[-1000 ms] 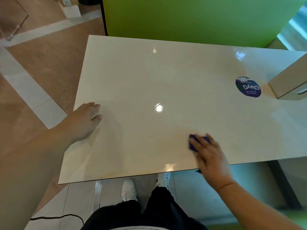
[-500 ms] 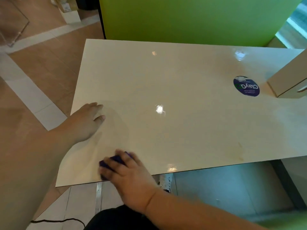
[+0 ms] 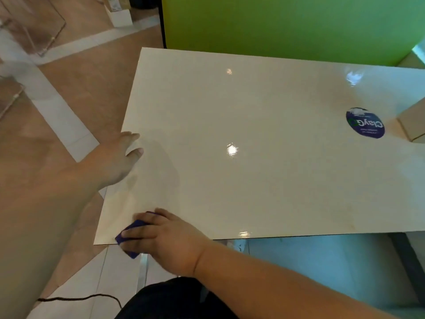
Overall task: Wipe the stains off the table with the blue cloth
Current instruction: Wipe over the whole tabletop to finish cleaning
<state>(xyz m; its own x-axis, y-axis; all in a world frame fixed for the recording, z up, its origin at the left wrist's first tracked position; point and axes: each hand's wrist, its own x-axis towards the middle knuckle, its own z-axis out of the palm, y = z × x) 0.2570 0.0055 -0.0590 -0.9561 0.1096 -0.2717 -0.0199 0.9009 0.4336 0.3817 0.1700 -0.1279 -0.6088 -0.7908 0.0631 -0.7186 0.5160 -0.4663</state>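
The glossy cream table (image 3: 264, 180) fills the middle of the head view. My right hand (image 3: 167, 238) presses the blue cloth (image 3: 131, 240) flat at the table's near left corner, with part of the cloth hanging over the front edge. Most of the cloth is hidden under my fingers. My left hand (image 3: 117, 157) rests flat on the table's left edge, fingers straight. A faint brownish smear (image 3: 351, 217) shows near the front edge on the right.
A round blue sticker (image 3: 365, 122) lies on the table at the right, beside a tan box (image 3: 412, 124). A green panel (image 3: 287, 26) stands behind the table. A black cable (image 3: 80, 298) runs over the floor at the lower left.
My right hand has swept the blue cloth from the front middle of the table leftward to the near left corner. My left hand stays on the left edge.
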